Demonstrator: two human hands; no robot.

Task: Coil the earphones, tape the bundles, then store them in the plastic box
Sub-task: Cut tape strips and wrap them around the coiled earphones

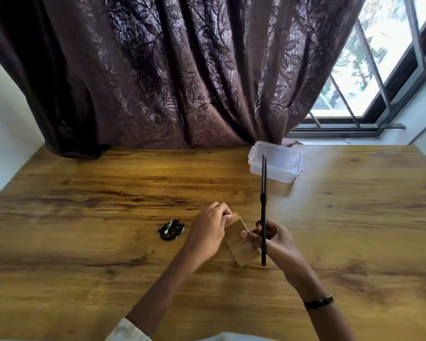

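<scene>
A coiled black earphone bundle (pixel 170 229) with tape around it lies on the wooden table (pixel 108 193), left of my hands. My left hand (pixel 208 233) grips the top end of a wide strip of clear brownish tape (pixel 241 244); the roll itself is hidden behind its fingers. My right hand (pixel 273 238) holds black scissors (pixel 264 207) upright, seen edge-on, blades pointing away from me, and its thumb touches the strip's right edge. The clear plastic box (pixel 276 164) with its lid on stands at the back right.
A dark brown curtain (pixel 182 70) hangs behind the table's far edge. A barred window (pixel 369 70) is at the right. Bare wood lies to the left and right of my hands.
</scene>
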